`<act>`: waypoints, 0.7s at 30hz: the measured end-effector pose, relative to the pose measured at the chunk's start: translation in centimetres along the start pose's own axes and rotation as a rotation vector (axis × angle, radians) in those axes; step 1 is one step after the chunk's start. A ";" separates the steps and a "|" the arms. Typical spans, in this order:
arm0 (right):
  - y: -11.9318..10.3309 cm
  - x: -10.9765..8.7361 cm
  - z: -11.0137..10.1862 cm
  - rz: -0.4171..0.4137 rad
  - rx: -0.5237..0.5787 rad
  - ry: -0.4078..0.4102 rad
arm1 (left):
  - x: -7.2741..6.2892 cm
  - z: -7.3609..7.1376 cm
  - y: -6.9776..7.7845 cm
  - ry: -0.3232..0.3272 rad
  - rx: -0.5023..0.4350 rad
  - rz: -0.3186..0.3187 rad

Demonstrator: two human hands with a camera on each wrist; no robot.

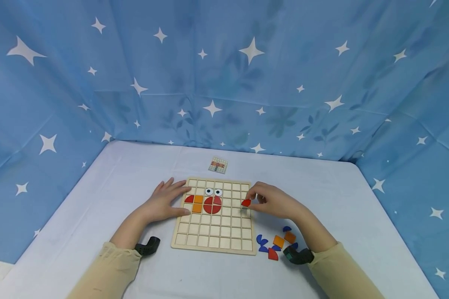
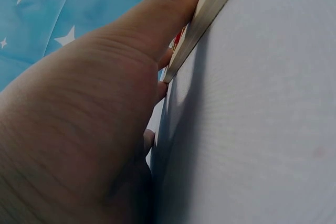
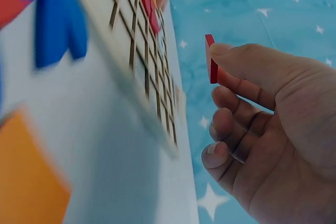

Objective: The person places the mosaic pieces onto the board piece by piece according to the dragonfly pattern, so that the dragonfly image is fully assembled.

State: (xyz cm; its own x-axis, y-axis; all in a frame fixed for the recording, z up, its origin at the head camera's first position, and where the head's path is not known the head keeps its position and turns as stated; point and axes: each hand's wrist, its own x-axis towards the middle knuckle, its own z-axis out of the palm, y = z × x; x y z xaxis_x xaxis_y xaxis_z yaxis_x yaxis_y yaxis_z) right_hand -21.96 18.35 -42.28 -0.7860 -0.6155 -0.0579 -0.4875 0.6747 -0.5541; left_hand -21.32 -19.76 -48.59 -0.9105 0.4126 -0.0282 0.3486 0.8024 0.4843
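A wooden grid board (image 1: 209, 241) lies on the white table. My left hand (image 1: 161, 203) rests along its left edge with fingers spread, thumb and fingertips touching the rim. Between thumb and finger, my right hand (image 1: 272, 202) pinches a red quarter-circle piece (image 1: 245, 203); the right wrist view shows this red piece (image 3: 211, 61) edge-on, held above the board's right side. Set in the grid are two eye pieces (image 1: 208, 191), red quarter-circles (image 1: 212, 205) forming a round shape, orange squares (image 1: 197, 203) and another red quarter-circle (image 1: 188, 199) at the left.
Loose pieces lie right of the board: blue shapes (image 1: 262, 241), orange squares (image 1: 278, 241) and a red quarter-circle (image 1: 272, 254). A small pattern card (image 1: 218, 165) lies beyond the board. Behind the table hangs a blue star-printed curtain (image 1: 224, 83).
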 end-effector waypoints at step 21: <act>-4.5 8.1 3.7 -0.075 0.078 -0.094 | -0.1 -0.2 -0.2 -0.007 -0.004 0.013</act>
State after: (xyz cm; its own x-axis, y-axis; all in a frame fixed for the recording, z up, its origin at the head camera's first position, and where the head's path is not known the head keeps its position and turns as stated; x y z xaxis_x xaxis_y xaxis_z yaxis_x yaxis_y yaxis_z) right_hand -24.76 8.86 -43.35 -0.7078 -0.7008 -0.0890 -0.5096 0.5937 -0.6227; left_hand -21.31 -20.06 -48.51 -0.9046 0.4254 -0.0279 0.3590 0.7953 0.4884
